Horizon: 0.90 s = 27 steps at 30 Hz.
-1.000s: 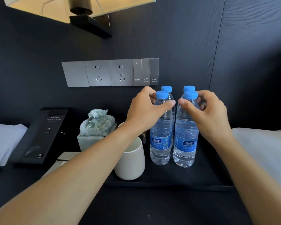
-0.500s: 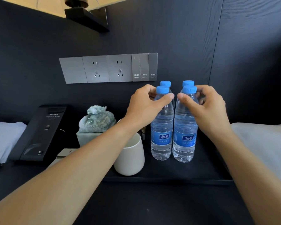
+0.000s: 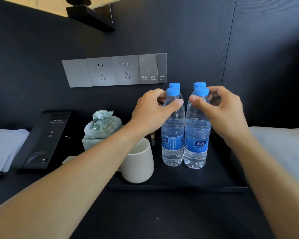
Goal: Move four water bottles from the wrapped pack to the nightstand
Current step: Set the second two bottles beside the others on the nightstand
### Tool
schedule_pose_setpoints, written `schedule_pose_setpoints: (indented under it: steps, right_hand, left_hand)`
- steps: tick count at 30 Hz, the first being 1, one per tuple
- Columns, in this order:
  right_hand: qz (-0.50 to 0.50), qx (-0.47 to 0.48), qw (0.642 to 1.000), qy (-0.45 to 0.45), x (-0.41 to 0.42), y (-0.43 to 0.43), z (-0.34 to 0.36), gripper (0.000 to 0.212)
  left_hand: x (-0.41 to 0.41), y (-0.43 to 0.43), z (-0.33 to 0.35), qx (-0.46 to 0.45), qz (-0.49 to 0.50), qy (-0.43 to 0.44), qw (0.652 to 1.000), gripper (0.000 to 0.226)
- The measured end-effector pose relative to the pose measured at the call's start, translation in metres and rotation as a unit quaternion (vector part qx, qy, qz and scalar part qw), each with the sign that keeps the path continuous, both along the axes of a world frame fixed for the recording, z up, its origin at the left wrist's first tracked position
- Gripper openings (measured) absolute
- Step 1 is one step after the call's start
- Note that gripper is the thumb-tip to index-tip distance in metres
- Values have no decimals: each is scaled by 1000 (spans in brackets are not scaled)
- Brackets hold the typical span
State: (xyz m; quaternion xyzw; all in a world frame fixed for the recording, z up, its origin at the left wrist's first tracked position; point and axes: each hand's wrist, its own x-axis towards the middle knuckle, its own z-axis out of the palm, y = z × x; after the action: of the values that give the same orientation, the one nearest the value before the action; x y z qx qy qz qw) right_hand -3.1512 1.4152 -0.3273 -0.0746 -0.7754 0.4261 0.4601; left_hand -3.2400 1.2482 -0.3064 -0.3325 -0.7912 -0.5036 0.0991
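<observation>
Several clear water bottles with blue caps and blue labels stand upright in a tight cluster on a black tray (image 3: 214,185) on the dark nightstand (image 3: 162,218). The front left bottle (image 3: 172,135) has my left hand (image 3: 154,111) wrapped around its neck, thumb in front. The front right bottle (image 3: 196,138) is held at the neck by my right hand (image 3: 221,109). Behind them only the caps of two more bottles (image 3: 174,85) show. The wrapped pack is out of view.
A white mug (image 3: 138,164) stands on the tray just left of the bottles, under my left forearm. A green stone ornament (image 3: 102,125) and a black phone console (image 3: 45,138) sit further left. Wall sockets (image 3: 114,71) are behind. White bedding (image 3: 283,149) lies at both sides.
Both hands stay at the necks of the front bottles. The left bottle's label has turned between the earlier frames and now. The view has shifted slightly; the bottles stand in the same spot.
</observation>
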Motion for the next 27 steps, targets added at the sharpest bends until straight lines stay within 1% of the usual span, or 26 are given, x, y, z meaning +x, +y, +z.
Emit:
schedule_pose_setpoints:
  steps: [3,7,10,12,14,16,19,22,24,27]
  right_hand:
    - [27,-35,999,8,1,4,0,40]
    - [48,-49,998,13,0,7,0,28]
    - [71,-28,997,1,2,10,0,26]
    - [87,-9,996,-20,3,11,-1,28]
    - [72,9,997,-27,4,9,-2,27]
    - [30,35,999,-27,5,6,-1,24]
    - [-15,74,997,-36,7,3,1,31]
    - [1,43,999,-33,8,4,5,32]
    - [11,40,999,-30,8,5,5,32]
    - [52,18,998,-33,8,9,4,34]
  left_hand:
    - [1,4,-2,7,31,5,999,41]
    - [0,7,-7,20,41,4,999,41]
    - [-1,9,-8,16,40,16,999,41]
    - [-1,9,-9,9,33,17,999,40]
    - [-2,8,-8,0,19,5,1000,41]
    - [-3,6,-6,-2,4,-11,1000,42]
    - [-4,2,-5,10,-14,-20,1000,36]
    - [-4,-2,-7,1,-26,-13,1000,29]
    - [-4,-4,-10,8,-30,-16,999,29]
    - [-6,-3,-14,26,-17,-11,999,29]
